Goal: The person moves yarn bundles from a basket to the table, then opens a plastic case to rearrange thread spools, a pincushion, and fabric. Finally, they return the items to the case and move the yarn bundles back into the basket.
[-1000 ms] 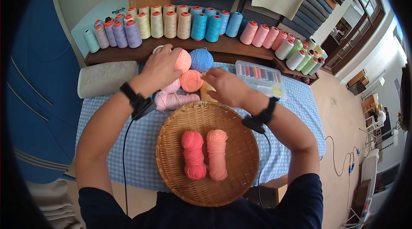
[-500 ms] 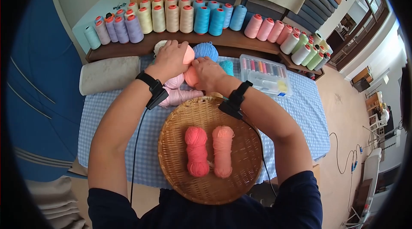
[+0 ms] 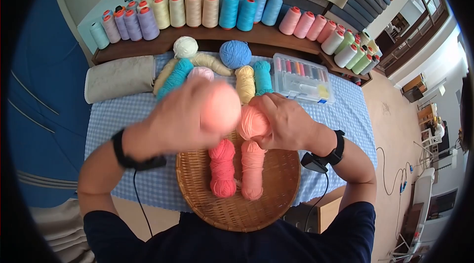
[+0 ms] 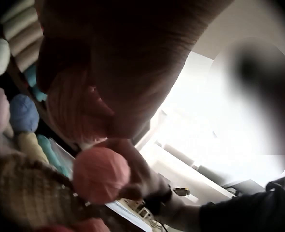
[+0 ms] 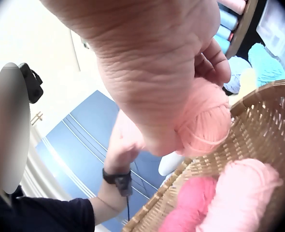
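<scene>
A pale peach yarn ball (image 3: 220, 108) is in my left hand (image 3: 168, 120), whose fingers grip it from the left side; both are blurred in the head view. Close beside it, my right hand (image 3: 289, 121) holds a coral-orange yarn ball (image 3: 253, 123) (image 5: 206, 118), with fingers over the top and the thumb below. Both balls are above the far part of a round woven bamboo basket (image 3: 280, 184). Inside the basket, a red-pink yarn skein (image 3: 223, 170) and a peach yarn skein (image 3: 253, 174) lie side by side.
Beyond the basket lie a white yarn ball (image 3: 185, 47), a blue yarn ball (image 3: 235, 54), a cream-yellow skein (image 3: 245, 83) and turquoise skeins (image 3: 263, 76). A clear thread case (image 3: 303, 83) stands right of them, a rolled grey cloth (image 3: 120, 79) left. Thread cones (image 3: 228, 12) line the shelf behind.
Both hands have taken hold of a yarn ball from the pile and drawn it back toward the basket. The skeins behind are now uncovered; the two skeins in the basket stay there.
</scene>
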The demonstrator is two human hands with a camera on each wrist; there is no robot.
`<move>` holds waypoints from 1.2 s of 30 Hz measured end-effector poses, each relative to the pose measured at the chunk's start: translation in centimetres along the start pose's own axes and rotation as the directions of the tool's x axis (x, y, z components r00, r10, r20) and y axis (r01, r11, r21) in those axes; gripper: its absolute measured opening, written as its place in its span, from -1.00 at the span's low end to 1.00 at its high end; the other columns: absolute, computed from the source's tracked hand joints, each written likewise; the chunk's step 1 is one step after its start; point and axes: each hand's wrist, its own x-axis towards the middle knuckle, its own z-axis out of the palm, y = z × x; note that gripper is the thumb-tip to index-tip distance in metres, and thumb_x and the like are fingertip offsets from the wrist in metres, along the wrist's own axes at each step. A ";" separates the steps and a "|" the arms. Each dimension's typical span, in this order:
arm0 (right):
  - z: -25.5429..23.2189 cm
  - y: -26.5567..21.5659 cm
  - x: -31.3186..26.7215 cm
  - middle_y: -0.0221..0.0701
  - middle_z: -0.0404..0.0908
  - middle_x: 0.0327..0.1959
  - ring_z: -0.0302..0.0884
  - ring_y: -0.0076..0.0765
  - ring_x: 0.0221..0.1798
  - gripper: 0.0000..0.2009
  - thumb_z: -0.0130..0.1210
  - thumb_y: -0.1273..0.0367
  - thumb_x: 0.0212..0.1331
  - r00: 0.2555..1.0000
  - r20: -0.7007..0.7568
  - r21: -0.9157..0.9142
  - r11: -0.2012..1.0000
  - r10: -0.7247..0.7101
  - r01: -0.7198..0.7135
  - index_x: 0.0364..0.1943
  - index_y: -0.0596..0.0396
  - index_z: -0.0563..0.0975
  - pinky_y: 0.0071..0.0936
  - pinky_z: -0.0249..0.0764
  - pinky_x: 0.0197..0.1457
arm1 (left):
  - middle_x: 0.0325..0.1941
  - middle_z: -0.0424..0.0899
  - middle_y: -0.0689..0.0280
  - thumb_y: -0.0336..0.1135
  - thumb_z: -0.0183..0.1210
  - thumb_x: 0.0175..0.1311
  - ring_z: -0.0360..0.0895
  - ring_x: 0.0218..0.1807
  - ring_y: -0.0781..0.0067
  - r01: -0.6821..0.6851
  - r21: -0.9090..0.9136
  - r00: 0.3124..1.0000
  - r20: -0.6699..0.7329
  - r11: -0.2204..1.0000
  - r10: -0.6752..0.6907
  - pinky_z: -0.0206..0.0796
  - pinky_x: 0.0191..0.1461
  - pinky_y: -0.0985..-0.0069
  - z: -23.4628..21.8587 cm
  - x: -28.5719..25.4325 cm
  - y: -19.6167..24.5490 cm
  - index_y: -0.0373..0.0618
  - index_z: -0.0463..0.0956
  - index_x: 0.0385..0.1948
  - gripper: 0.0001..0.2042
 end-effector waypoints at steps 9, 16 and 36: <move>4.3 -1.1 0.5 0.10 0.63 0.05 0.71 0.30 0.02 -0.20 0.50 0.17 0.06 0.993 0.118 0.087 0.996 -0.019 0.009 0.36 0.23 0.38 0.05 0.66 0.12 | 0.02 0.46 0.05 -0.08 0.50 0.12 0.65 -0.06 0.00 -0.304 -0.320 0.836 0.361 0.897 0.412 0.58 -0.01 0.09 4.7 -7.5 8.0 -0.21 0.44 0.32 -0.26; 5.9 -0.8 -0.6 0.16 0.60 0.10 0.72 0.38 0.00 -0.27 0.47 0.14 0.20 0.966 0.224 0.416 0.909 -0.126 0.022 0.31 0.27 0.37 0.07 0.70 0.09 | -0.17 0.53 0.00 0.00 0.45 0.16 0.68 -0.32 0.06 -0.261 -0.355 0.737 0.527 0.898 0.423 0.61 -0.19 0.19 3.3 -5.3 6.6 -0.24 0.50 0.16 -0.37; 1.8 -3.1 -0.8 0.03 0.68 0.05 0.78 0.24 -0.12 -0.41 0.34 0.02 0.33 0.839 0.521 0.020 0.980 0.157 -0.196 0.19 0.18 0.47 0.01 0.70 -0.03 | -0.35 0.74 0.03 0.10 0.37 0.29 0.74 -0.27 -0.05 -0.068 -0.081 0.696 0.710 0.994 0.105 0.50 -0.11 0.05 4.2 -4.8 5.6 -0.40 0.47 0.22 -0.29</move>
